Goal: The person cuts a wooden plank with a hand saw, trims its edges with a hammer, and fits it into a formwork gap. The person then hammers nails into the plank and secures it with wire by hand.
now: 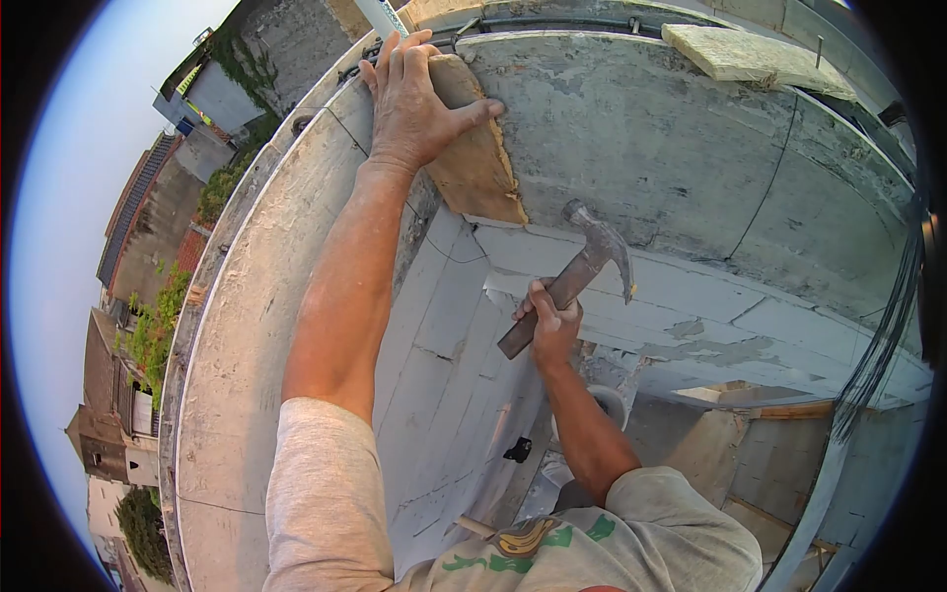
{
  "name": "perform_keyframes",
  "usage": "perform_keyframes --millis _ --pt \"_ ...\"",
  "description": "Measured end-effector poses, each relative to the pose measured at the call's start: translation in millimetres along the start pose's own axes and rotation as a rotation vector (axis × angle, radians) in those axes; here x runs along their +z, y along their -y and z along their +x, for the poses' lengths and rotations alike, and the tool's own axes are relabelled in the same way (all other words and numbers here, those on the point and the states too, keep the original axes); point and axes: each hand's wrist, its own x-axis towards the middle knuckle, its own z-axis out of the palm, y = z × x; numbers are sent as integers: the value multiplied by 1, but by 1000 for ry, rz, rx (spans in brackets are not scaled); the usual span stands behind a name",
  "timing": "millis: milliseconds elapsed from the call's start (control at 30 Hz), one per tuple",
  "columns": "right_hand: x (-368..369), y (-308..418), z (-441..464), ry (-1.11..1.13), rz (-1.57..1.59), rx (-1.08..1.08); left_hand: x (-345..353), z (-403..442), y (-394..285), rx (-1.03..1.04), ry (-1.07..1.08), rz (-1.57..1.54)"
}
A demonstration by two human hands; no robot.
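My left hand (419, 109) grips a short wooden board (475, 183) at the inner corner of the grey wall panels. Its fingers reach over the board's top end, and the thumb lies across the right edge. The board stands upright against the grey panel (641, 128), its rough edge facing right. Lower down, my right hand (552, 326) is closed round the handle of a claw hammer (584, 266). The hammer is tilted, head up, just below and right of the board, and appears apart from it.
Another rough plank (755, 59) rests on the top edge at the right, near an upright nail. Thin wires (888, 316) hang in a bundle at the far right. White block walls (424, 326) drop away below, with a bucket (610, 403) down there. Houses (148, 227) lie beyond the left edge.
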Motion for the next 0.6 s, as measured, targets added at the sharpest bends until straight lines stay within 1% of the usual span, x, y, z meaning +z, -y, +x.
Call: perform_keyframes --millis 33,133,267,333,433,533,600 --pt "8 -1 5 25 -3 12 0 2 2 10 -5 -3" --pt "23 -8 23 95 -220 124 3 0 2 24 0 -16" --pt "14 7 23 74 -281 131 0 -7 0 -1 26 -9" --pt "14 14 22 56 -298 90 1 -1 1 10 9 -13" --pt "11 23 7 -9 -241 -57 1 0 2 4 9 -11" --pt "19 8 3 -129 97 -278 3 -1 2 6 8 -2" --pt "32 -6 20 12 -161 -75 5 0 8 13 -13 6"
